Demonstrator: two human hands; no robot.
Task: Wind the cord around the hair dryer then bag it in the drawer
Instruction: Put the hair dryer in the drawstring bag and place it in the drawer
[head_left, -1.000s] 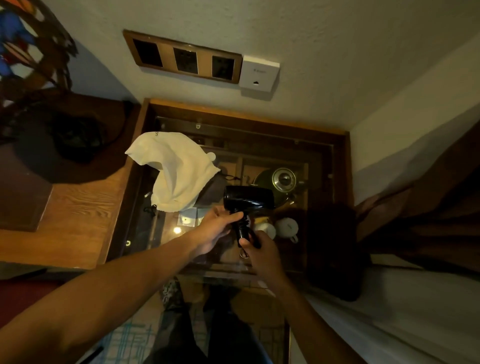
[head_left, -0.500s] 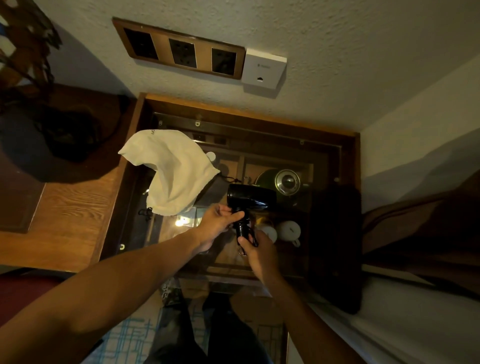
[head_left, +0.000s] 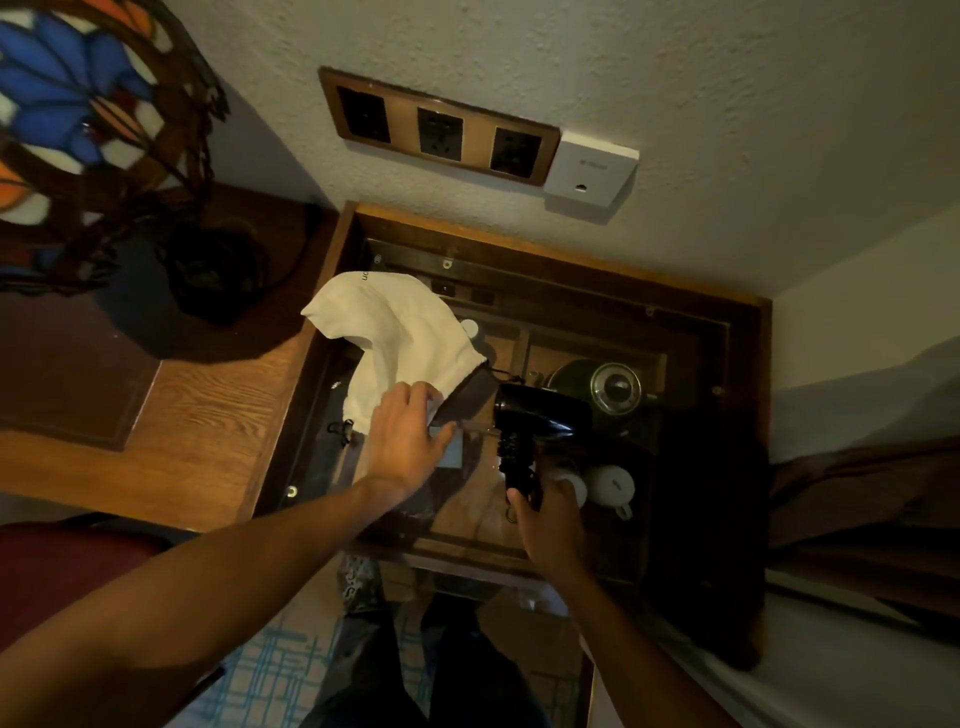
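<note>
A black hair dryer (head_left: 537, 418) hangs over the open drawer, its cord wound around the handle (head_left: 515, 457). My right hand (head_left: 545, 519) grips the bottom of that handle. A white cloth bag (head_left: 400, 338) with a dark open mouth (head_left: 465, 397) lies at the drawer's left side, its mouth just left of the dryer's barrel. My left hand (head_left: 410, 436) rests on the bag's lower edge, fingers spread, thumb near the mouth. The bag's black drawstring (head_left: 340, 431) dangles at its left.
The wooden drawer (head_left: 566, 280) holds a dark kettle (head_left: 605, 387) and two white cups (head_left: 610, 486). A wooden desk (head_left: 182, 431) with a stained-glass lamp (head_left: 78, 119) stands left. Sockets (head_left: 439, 135) sit on the wall above. A bed edge (head_left: 857, 649) is right.
My left hand has let go of the dryer handle and moved left onto the white bag. My right hand still holds the handle.
</note>
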